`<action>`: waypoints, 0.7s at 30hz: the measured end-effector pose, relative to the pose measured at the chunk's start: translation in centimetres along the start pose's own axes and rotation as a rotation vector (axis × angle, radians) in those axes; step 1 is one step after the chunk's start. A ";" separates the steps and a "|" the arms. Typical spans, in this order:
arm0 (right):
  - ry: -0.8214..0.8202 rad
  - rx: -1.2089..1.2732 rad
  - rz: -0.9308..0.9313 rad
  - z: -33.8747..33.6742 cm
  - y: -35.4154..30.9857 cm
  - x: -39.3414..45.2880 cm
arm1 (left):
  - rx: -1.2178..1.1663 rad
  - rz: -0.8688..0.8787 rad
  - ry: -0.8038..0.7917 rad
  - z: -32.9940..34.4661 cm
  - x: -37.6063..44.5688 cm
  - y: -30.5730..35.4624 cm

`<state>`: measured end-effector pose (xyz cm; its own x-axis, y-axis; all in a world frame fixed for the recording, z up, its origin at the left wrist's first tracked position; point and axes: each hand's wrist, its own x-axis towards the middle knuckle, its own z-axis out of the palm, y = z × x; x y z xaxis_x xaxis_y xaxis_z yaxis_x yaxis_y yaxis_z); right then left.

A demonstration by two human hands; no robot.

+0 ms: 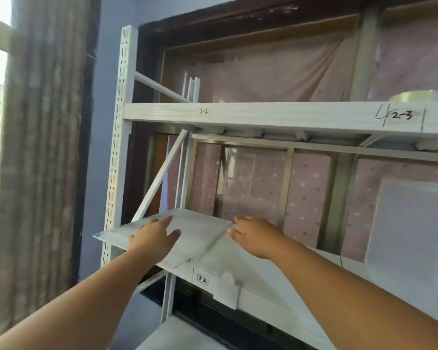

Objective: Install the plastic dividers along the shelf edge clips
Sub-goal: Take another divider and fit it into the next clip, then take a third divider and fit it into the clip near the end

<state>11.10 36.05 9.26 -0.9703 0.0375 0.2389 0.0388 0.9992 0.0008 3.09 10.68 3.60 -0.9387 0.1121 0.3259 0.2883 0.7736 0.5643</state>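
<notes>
A flat translucent plastic divider (200, 231) lies on the left end of the white shelf (263, 271) labelled 3-2, and its left corner overhangs the shelf's end. My left hand (153, 238) rests flat on top of it with fingers spread. My right hand (256, 236) has its fingertips curled on the divider's right edge. A white plastic clip (228, 290) sits on the shelf's front edge beside the 3-2 label (202, 279). Another frosted divider (410, 223) stands upright on the shelf at the right.
The white rack upright (116, 152) with slots stands at the left, with a diagonal brace (162, 178) behind the divider. The upper shelf beam (263, 113) carries labels 2-2 and 2-3. A curtain (43, 147) hangs left; a covered window is behind.
</notes>
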 end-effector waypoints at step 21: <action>-0.310 0.137 -0.185 9.2 -15.4 15.3 | -0.120 -0.258 0.045 -1.7 -0.8 -18.6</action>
<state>-6.52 21.32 3.99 -0.9849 -0.1632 -0.0577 -0.1556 0.9807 -0.1180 -1.19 -4.86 -5.86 -0.9754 -0.1085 0.1918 0.0641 0.6932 0.7179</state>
